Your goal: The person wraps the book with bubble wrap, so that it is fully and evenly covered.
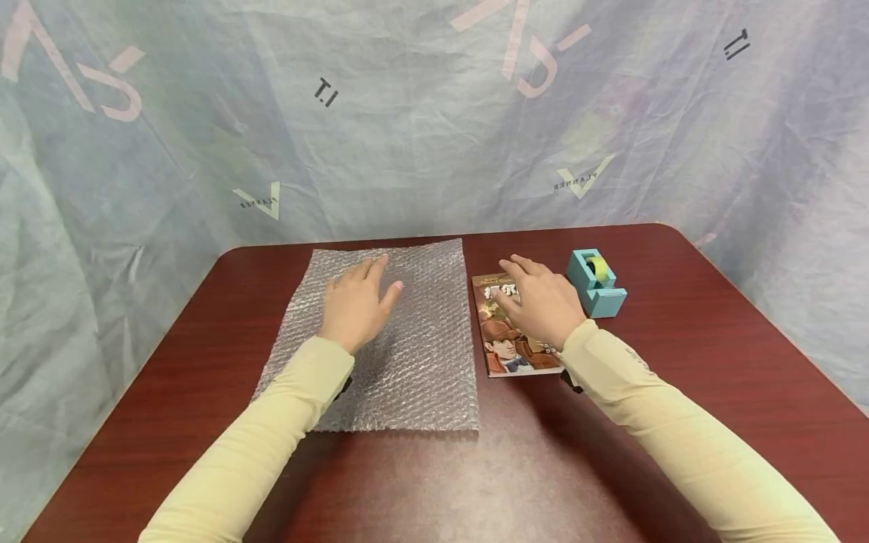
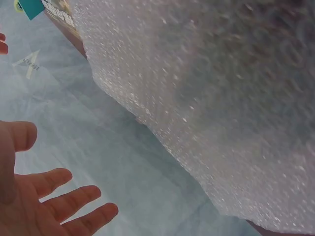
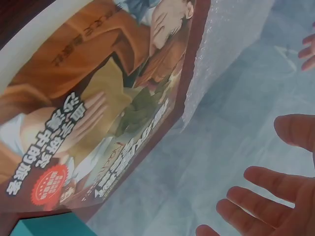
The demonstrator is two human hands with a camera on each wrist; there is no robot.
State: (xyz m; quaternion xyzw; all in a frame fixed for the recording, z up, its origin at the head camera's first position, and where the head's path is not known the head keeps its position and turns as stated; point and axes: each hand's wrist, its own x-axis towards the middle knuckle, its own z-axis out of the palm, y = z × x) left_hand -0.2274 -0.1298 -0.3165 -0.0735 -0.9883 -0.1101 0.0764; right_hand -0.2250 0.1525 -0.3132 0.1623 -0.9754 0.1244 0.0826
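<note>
A sheet of bubble wrap [image 1: 421, 354] lies flat on the left half of the table. Over it hovers my left hand [image 1: 356, 302], fingers spread and holding nothing. Just right of the sheet is a book [image 1: 505, 339] with an illustrated cover of a figure in a brown cap. My right hand [image 1: 543, 302] hangs above that book with its fingers extended, hiding part of the cover's upper right. In the right wrist view, the book's cover [image 3: 98, 98] fills the left side, while the fingers [image 3: 261, 211] stay apart from it.
A teal tape dispenser [image 1: 597, 286] with a yellow-green roll stands right of the book. The dark red table [image 1: 713, 362] has rounded far corners. Behind it hangs a pale printed cloth [image 1: 421, 151], which also lines both sides.
</note>
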